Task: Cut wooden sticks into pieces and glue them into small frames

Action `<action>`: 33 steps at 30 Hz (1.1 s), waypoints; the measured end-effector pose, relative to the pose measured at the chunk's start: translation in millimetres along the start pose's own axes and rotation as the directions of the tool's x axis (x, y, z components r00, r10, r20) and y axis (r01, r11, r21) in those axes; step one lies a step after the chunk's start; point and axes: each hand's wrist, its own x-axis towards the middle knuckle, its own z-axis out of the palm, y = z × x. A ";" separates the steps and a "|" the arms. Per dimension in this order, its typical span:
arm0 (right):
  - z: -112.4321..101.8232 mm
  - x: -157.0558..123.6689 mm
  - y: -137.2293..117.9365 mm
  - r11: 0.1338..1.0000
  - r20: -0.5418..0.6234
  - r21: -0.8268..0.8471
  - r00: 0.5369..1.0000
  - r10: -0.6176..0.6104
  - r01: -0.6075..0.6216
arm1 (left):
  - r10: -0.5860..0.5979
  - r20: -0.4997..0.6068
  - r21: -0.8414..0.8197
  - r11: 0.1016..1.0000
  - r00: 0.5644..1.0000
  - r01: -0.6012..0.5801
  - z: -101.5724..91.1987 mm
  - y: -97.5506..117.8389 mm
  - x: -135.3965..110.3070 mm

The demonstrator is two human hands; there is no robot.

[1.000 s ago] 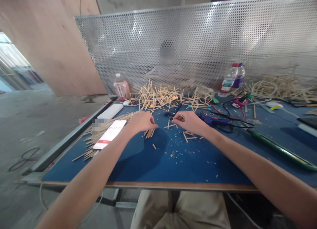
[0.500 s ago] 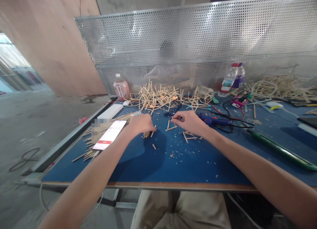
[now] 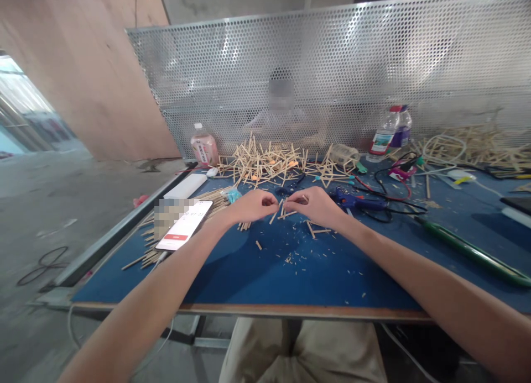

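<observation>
**Two hands pinch small wooden sticks together in front of a heap of stick frames**

A tangled heap of stick frames [image 3: 265,162] lies at the back of a blue table [image 3: 290,278], against a perforated metal panel [image 3: 332,68]. Just in front of this heap the person's two bare hands meet, almost touching.

The left hand [image 3: 253,205] is closed in a pinch, thumb against fingertips, and grips a short stick [image 3: 274,214] that slants down toward the table. The right hand [image 3: 315,203] is likewise curled nearly shut, its thumb and forefinger holding a small stick piece [image 3: 289,213] close beside the left hand's stick. I cannot tell whether the two pieces touch.

In front of the heap and under the left wrist lie a few cut sticks [image 3: 244,225], with splinters scattered nearer the person. To the heap's front left a phone [image 3: 185,225] rests on a bundle of long sticks [image 3: 207,198]. Left of the heap stands a pink bottle [image 3: 203,145]. To its right lie a blue glue gun [image 3: 357,199] with black cables, and further right two clear bottles [image 3: 385,130].
</observation>
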 end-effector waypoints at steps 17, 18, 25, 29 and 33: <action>1.0 -1.6 -0.7 0.990 0.061 -0.131 0.997 -0.049 0.057 | 0.076 -0.033 -0.078 0.994 0.997 -0.078 4.3 0.1 -2.3; 1.4 -1.8 -0.8 0.989 0.063 -0.135 0.997 -0.055 0.063 | 0.079 -0.036 -0.060 0.995 0.996 -0.081 4.4 -0.5 -2.5; 0.9 -3.9 -4.2 0.983 0.073 -0.165 0.995 -0.069 0.080 | 0.113 -0.134 -0.011 0.993 0.985 -0.115 1.2 3.7 -2.0; -0.1 -3.9 -5.6 0.983 0.098 -0.174 0.994 -0.049 0.066 | 0.073 -0.108 -0.090 0.992 0.992 -0.083 -1.2 8.2 -2.4; 0.2 -3.1 -4.5 0.981 0.124 -0.185 0.992 -0.039 0.061 | 0.022 -0.058 -0.202 0.979 0.998 -0.034 0.5 9.4 -3.7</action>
